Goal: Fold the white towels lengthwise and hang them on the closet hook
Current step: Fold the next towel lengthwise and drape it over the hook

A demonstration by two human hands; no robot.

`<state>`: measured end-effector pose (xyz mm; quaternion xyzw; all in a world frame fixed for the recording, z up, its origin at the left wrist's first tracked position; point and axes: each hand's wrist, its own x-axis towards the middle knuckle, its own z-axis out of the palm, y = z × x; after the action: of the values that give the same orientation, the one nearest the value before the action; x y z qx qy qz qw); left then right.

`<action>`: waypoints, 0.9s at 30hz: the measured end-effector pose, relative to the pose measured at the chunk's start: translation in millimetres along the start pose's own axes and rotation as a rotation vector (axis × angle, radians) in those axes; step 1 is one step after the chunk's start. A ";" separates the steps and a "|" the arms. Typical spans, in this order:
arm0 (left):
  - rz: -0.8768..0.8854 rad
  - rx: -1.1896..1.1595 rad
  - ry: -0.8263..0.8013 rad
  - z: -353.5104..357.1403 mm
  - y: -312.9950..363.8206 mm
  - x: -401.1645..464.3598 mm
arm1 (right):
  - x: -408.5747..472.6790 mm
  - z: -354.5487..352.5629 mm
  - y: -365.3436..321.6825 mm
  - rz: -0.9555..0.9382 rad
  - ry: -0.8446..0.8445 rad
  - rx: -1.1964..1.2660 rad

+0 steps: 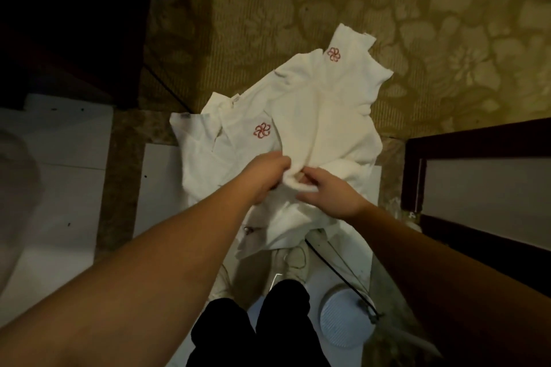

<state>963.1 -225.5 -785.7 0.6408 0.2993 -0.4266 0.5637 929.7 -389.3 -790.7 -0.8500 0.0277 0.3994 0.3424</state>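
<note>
A heap of white towels (322,116) hangs crumpled in front of me, over the floor. Two of them show a red flower emblem, one at the far end and one nearer on the left. My left hand (265,176) grips a bunched fold of towel at the middle of the heap. My right hand (331,194) pinches the same rolled edge from the right, its fingers curled round the cloth. The two hands nearly touch. No closet hook is visible.
Patterned olive carpet (387,9) lies beyond the towels; white floor tiles (68,173) are at left. A dark wooden frame (477,140) stands at right and dark furniture at upper left. My dark trousers, pale shoes, a black cord and a round pale blue object (343,319) are below.
</note>
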 end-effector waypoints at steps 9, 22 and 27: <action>0.231 0.245 -0.003 -21.9 5.5 -145.4 | -89.0 -57.0 -72.1 0.148 0.201 0.523; 0.376 0.619 -0.122 -122.3 92.4 -388.0 | -232.6 -121.2 -279.9 -0.482 -0.229 -0.692; 0.470 0.484 -0.042 -152.9 99.5 -475.3 | -284.9 -107.2 -324.9 -0.409 -0.151 -0.503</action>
<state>864.1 -48.1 -318.9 0.7987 0.0218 -0.3569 0.4840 911.0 -270.3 -362.1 -0.8637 -0.2686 0.3787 0.1961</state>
